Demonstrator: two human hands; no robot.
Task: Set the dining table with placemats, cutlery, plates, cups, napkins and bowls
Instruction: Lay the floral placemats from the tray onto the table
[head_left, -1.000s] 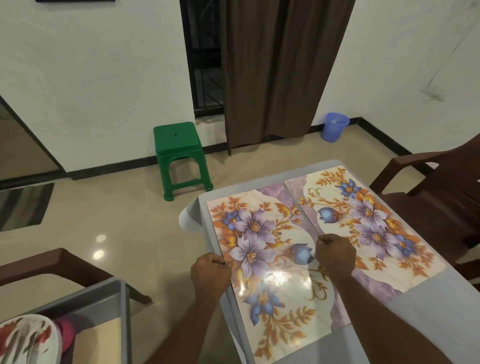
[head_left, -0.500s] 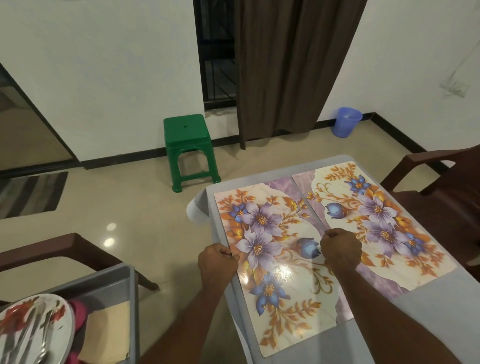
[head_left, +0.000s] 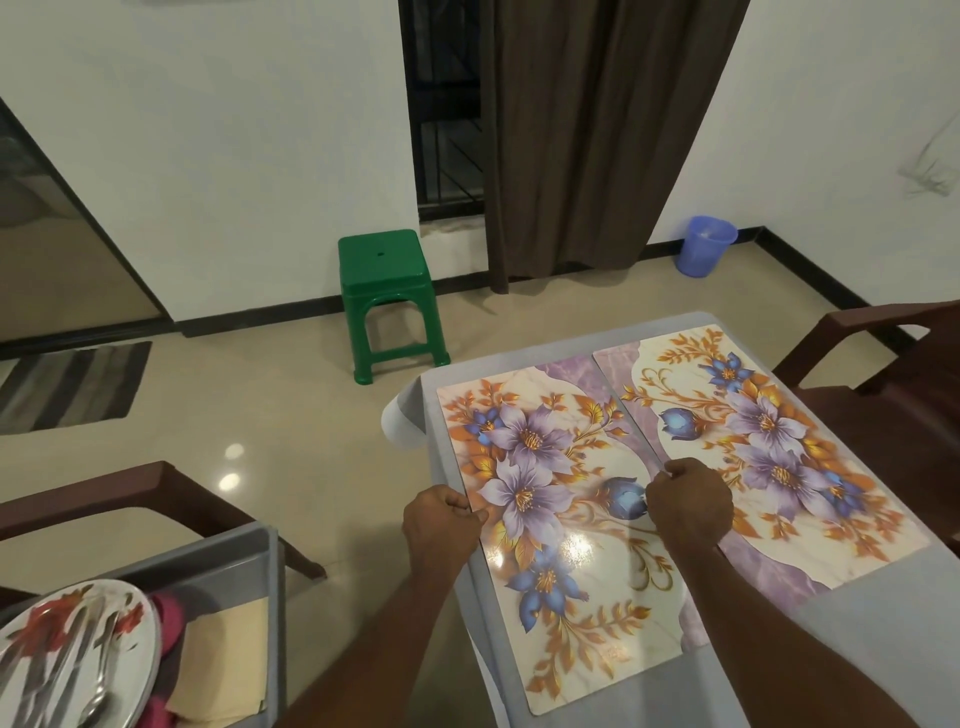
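Your left hand (head_left: 441, 525) pinches the near placemat (head_left: 561, 525) at its left long edge and your right hand (head_left: 688, 506) grips its right one. It lies flat on the table (head_left: 883, 649), long axis running away from you, touching the second placemat (head_left: 769, 447).

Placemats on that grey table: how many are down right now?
2. The near placemat lies along the table's left edge, both hands pinching its sides: left hand, right hand. The far placemat lies beside it on the right. None seems hidden.
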